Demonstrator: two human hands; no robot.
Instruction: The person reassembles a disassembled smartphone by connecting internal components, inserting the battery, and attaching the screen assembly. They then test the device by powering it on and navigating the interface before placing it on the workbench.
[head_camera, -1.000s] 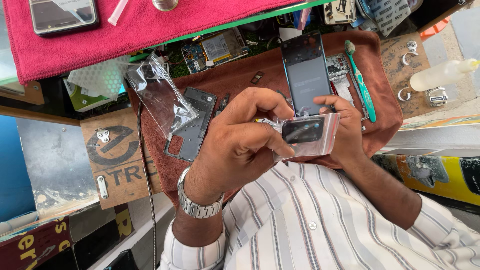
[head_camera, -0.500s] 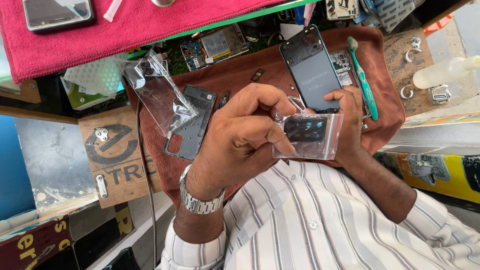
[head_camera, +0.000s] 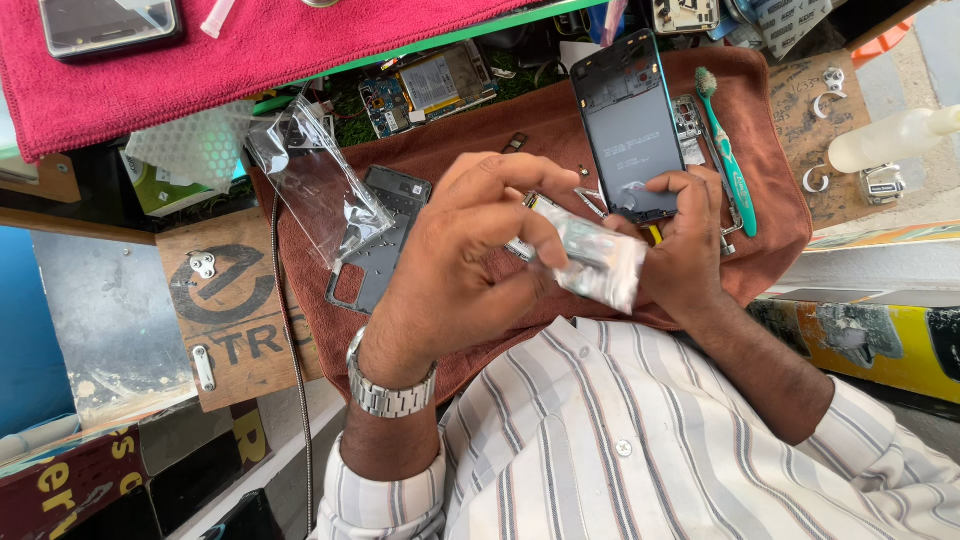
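My left hand (head_camera: 470, 260), with a metal watch on its wrist, and my right hand (head_camera: 690, 240) both pinch a small clear plastic bag (head_camera: 600, 262) that has a silvery part inside. I hold the bag in the air, tilted, above a brown cloth (head_camera: 770, 240). Just beyond my right hand, a dark opened phone (head_camera: 630, 125) lies on the cloth. A grey phone frame (head_camera: 385, 240) lies left of my left hand.
A teal toothbrush (head_camera: 730, 160) lies right of the phone. An empty clear bag (head_camera: 315, 175) and a circuit board (head_camera: 425, 85) sit at the cloth's far left. A red towel (head_camera: 250, 40) carries another phone (head_camera: 105, 22). A white bottle (head_camera: 890, 140) lies at right.
The small bag has turned from facing me, showing a dark part, to a tilted, more edge-on position. Both hands shifted slightly with it.
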